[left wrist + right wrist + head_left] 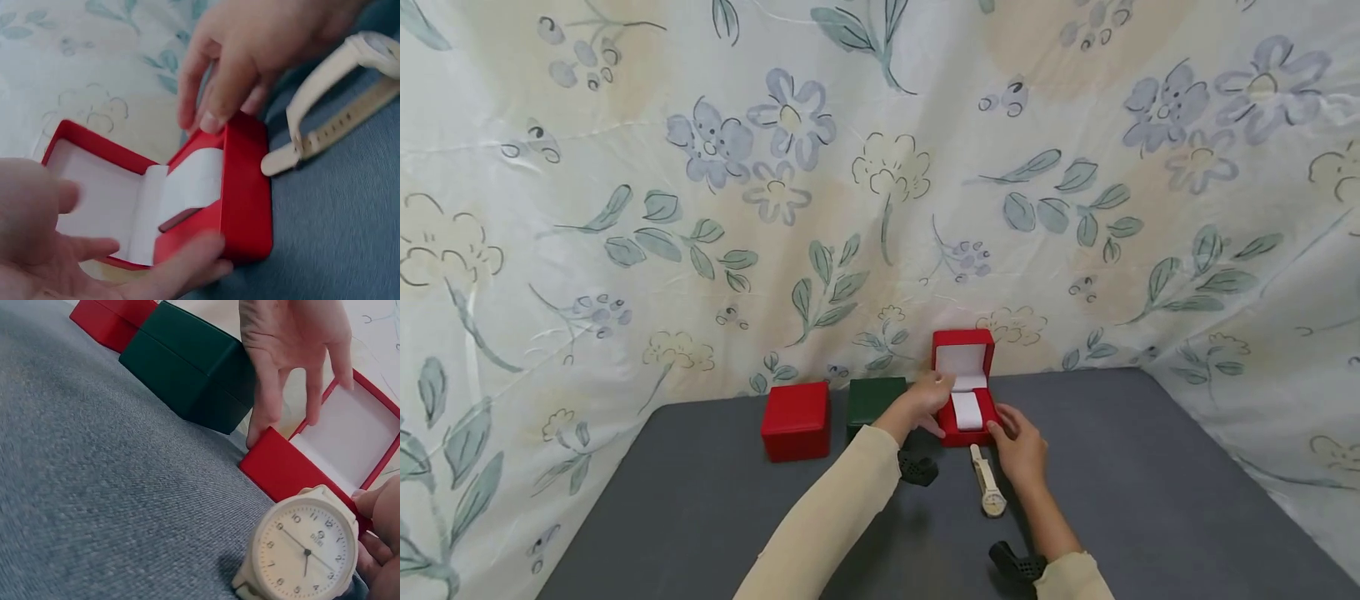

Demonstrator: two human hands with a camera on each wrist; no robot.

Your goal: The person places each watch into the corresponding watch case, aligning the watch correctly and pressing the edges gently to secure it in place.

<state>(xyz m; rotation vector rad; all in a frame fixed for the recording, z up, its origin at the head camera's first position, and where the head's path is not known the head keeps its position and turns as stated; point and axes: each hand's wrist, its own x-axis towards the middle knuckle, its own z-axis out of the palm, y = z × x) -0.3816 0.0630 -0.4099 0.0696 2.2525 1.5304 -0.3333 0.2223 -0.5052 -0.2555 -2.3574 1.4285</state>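
Observation:
An open red watch box (pixel 962 437) stands on the table, its white-lined lid (pixel 100 194) tilted up at the back. Inside sits a white cushion (pixel 194 178). My left hand (pixel 928 395) is at the box's left side, fingers spread and fairly straight; one fingertip lies along the wall by the front corner. On the opposite side my right hand (pixel 1023 446) grips the box, thumb (pixel 214 122) over its rim and fingers against the outer side. A cream-strapped wristwatch (pixel 988 487) lies in front of the box, its white dial (pixel 307 550) facing up.
Left of the open box stands a closed green box (pixel 874 398), partly behind my left arm. Farther left is a closed red box (pixel 797 423). A floral cloth (pixel 880 208) hangs behind the dark grey table (pixel 700 500).

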